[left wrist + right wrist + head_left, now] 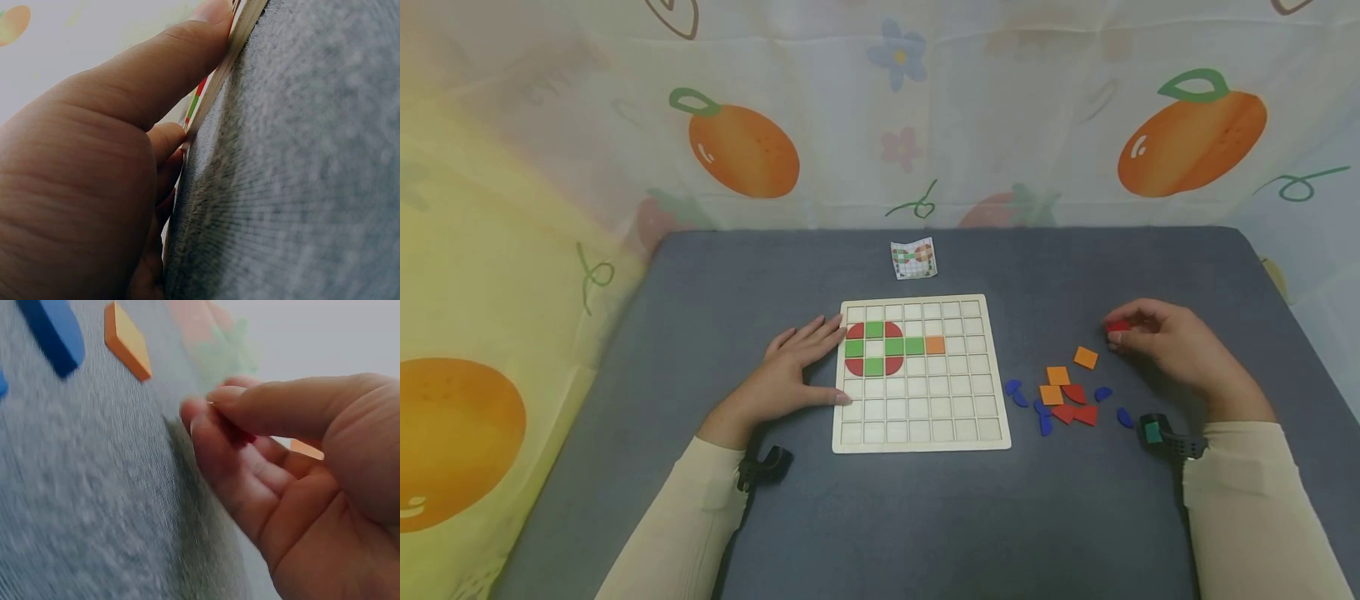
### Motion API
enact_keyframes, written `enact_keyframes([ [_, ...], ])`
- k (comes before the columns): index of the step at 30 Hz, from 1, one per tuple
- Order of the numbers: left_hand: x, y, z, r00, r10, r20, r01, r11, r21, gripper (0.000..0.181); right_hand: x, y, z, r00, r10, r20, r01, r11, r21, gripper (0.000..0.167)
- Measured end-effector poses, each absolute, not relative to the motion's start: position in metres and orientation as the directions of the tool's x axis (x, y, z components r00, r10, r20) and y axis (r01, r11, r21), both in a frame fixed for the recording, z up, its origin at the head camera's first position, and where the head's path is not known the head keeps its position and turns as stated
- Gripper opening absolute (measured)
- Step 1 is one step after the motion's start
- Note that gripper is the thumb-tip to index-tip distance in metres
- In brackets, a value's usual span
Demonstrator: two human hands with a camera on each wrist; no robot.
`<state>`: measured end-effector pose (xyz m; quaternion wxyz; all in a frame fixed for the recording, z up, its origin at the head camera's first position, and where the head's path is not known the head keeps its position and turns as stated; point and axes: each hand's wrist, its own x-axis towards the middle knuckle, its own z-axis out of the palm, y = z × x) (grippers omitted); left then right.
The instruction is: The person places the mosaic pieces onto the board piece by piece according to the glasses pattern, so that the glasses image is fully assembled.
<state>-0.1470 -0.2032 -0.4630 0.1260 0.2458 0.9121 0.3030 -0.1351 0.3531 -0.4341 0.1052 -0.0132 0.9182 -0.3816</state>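
A pale wooden grid board (940,408) lies mid-table, with green square tiles (914,346), red rounded corner tiles (854,367) and one orange square tile (935,345) set in its upper left cells. My left hand (786,371) rests at the board's left edge, fingers spread, thumb and fingertips touching the rim. To the right, my right hand (1176,342) pinches a red tile (1117,327) between thumb and fingers, just above the cloth. In the right wrist view that red tile (240,432) is mostly hidden by the fingers.
Loose orange squares (1057,376), red quarter-round tiles (1086,415) and blue half-round tiles (1124,417) lie between the board and my right hand. A small printed pattern card (914,259) lies behind the board. A fruit-print curtain (1000,100) hangs along the table's back edge.
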Motion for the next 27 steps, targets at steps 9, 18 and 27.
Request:
enact_keyframes([
  [9,-0.147,-0.203,-0.463,-0.848,0.523,-0.084,0.371,0.699,0.612,0.111,-0.136,0.338,-0.431,-0.996,0.008,-0.094,0.074,0.678,-0.732,0.035],
  [18,-0.147,-0.204,-0.461,-0.846,0.526,-0.086,0.371,0.697,0.613,0.111,-0.138,0.318,-0.428,-0.999,-0.025,-0.046,0.023,0.575,-0.818,0.031],
  [27,-0.147,-0.204,-0.462,-0.845,0.528,-0.085,0.375,0.698,0.611,0.112,-0.138,0.295,-0.425,-0.999,-0.048,-0.005,-0.021,0.536,-0.844,0.029],
])
